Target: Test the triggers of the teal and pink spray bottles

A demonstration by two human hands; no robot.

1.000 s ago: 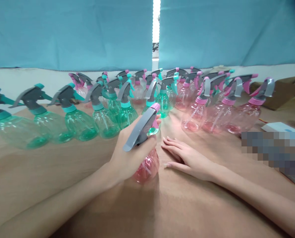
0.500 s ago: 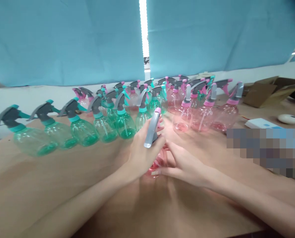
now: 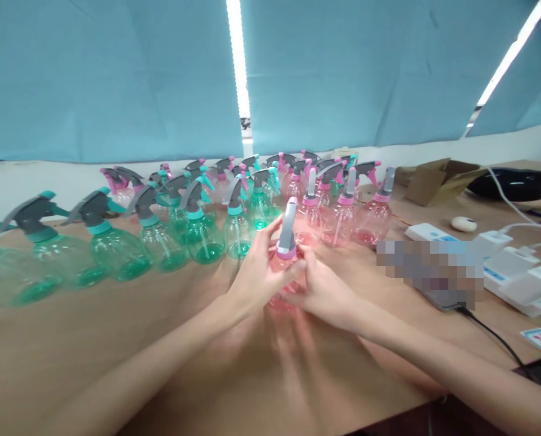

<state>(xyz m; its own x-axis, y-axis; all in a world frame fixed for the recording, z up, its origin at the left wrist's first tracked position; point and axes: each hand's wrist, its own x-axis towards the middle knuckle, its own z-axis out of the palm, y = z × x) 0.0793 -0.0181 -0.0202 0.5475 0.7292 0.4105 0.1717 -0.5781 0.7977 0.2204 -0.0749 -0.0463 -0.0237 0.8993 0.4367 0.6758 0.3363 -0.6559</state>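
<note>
A pink see-through spray bottle (image 3: 287,245) with a grey trigger head and pink collar stands upright in front of me. My left hand (image 3: 263,263) is closed around its upper left side, thumb across the front below the collar. From the right, my right hand (image 3: 322,281) wraps the bottle's body, its fingers partly hidden behind. Just beyond my hands are a green spray bottle (image 3: 238,233) on the left and a pink spray bottle (image 3: 310,215) on the right.
Several green spray bottles (image 3: 118,251) line the left, and pink ones (image 3: 372,218) the right. Further right are a white power strip (image 3: 501,266) with plugs, a phone (image 3: 443,297) on a black cable, a white mouse (image 3: 463,224) and a cardboard box (image 3: 445,181).
The view has swung right, showing more of the power strip. The bottle's trigger head has turned more upright, and my left hand has slid down from the head to below the collar.
</note>
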